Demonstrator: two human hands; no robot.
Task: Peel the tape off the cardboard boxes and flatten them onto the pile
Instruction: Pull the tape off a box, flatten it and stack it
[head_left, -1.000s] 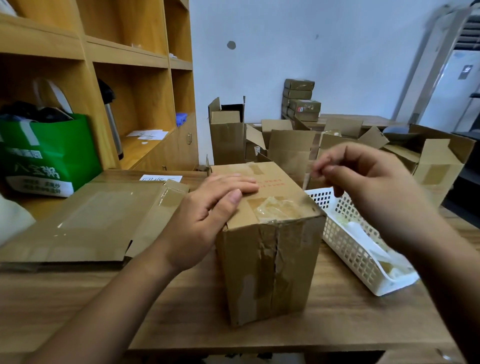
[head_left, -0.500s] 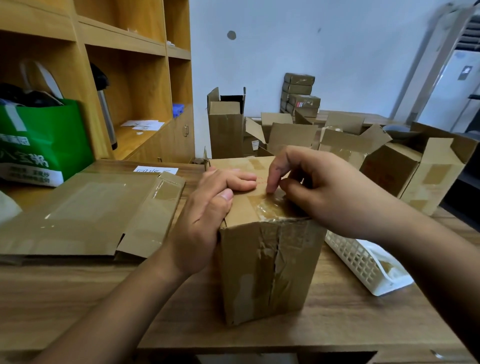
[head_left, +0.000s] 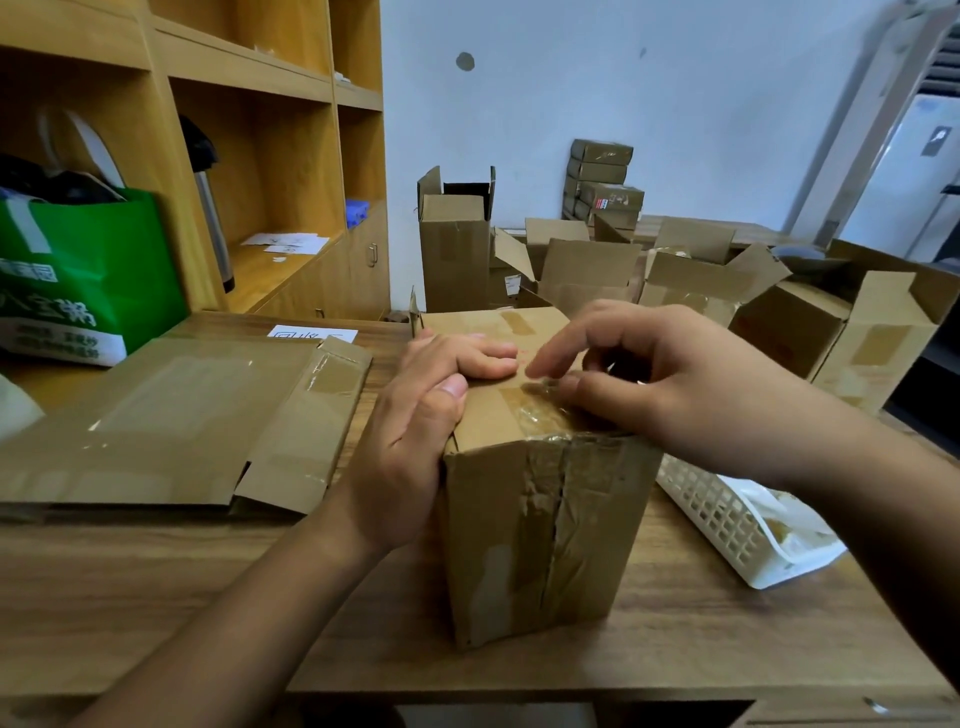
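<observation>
Head view: left hand presses flat on the cardboard box. Right hand curls over the tape; pinch unclear.

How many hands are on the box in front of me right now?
2. The left hand presses on the box at its top left edge; the right hand pinches the tape on its top.

upright brown cardboard box at six o'clock, plain tan, streaked with glossy darker-brown tape; flattened brown cardboard pile at nine o'clock, the same tan; white plastic lattice basket at four o'clock, grid-holed; green fabric bag at ten o'clock, white lettering; honey-brown wood-grain table
</observation>
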